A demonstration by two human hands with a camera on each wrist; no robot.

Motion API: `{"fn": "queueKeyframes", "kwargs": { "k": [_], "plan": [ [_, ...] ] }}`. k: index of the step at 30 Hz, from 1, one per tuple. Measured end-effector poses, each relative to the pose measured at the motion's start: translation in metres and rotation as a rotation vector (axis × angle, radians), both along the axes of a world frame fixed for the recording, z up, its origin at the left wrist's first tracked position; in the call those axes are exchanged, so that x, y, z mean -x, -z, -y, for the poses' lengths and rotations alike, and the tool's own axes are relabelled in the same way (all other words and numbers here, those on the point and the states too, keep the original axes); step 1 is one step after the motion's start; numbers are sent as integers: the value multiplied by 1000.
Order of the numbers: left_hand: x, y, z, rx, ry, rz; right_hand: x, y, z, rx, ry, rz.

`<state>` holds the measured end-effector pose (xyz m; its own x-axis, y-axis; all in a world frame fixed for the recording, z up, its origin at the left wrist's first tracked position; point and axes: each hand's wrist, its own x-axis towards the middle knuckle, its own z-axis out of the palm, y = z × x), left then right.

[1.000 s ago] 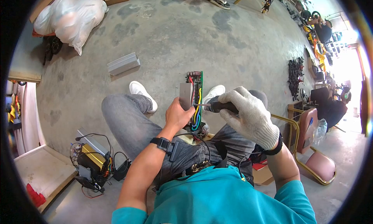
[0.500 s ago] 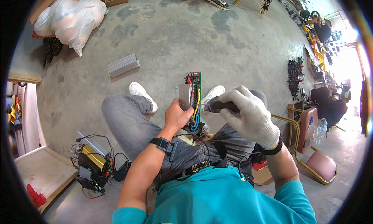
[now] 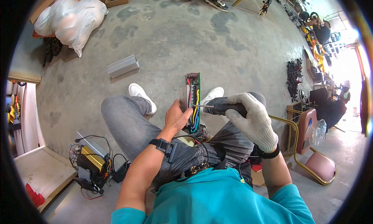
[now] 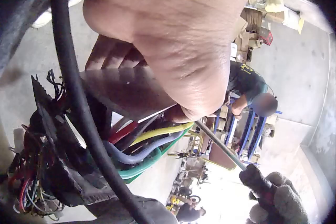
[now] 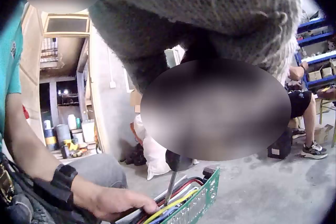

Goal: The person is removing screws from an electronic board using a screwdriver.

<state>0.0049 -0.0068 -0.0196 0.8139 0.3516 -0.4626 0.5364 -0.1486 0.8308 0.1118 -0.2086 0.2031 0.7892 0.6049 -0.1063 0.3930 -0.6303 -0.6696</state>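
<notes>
My bare left hand (image 3: 177, 117) grips a flat metal plate (image 3: 183, 99) fixed along a green circuit board (image 3: 199, 81), with the thumb near the wires. Red, yellow, blue and green wires (image 4: 152, 136) run along the board in the left wrist view. The gloved right hand (image 3: 252, 121) holds a screwdriver by its dark handle (image 3: 232, 108). Its shaft (image 4: 219, 144) points left, and the tip lies among the wires beside my left thumb. In the right wrist view a blurred patch hides much of the handle.
A silver aluminium casing (image 3: 122, 66) lies on the floor ahead. White bags (image 3: 70, 20) are at the far left. Electronics with loose cables (image 3: 93, 162) sit by my left side, and a pink chair (image 3: 319, 165) stands at the right. Other people are further off.
The plate and board have tilted, so the plate looks narrower. My right hand has shifted slightly, its fingers extending more over the handle, and more of the screwdriver shaft shows.
</notes>
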Motion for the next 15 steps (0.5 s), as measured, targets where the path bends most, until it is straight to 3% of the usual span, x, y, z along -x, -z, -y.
{"fn": "queueKeyframes", "kwargs": {
  "k": [15],
  "plan": [
    [2, -14, -1, 63, 20, 67, -3, 5, -5, -39, 13, -5]
  ]
}}
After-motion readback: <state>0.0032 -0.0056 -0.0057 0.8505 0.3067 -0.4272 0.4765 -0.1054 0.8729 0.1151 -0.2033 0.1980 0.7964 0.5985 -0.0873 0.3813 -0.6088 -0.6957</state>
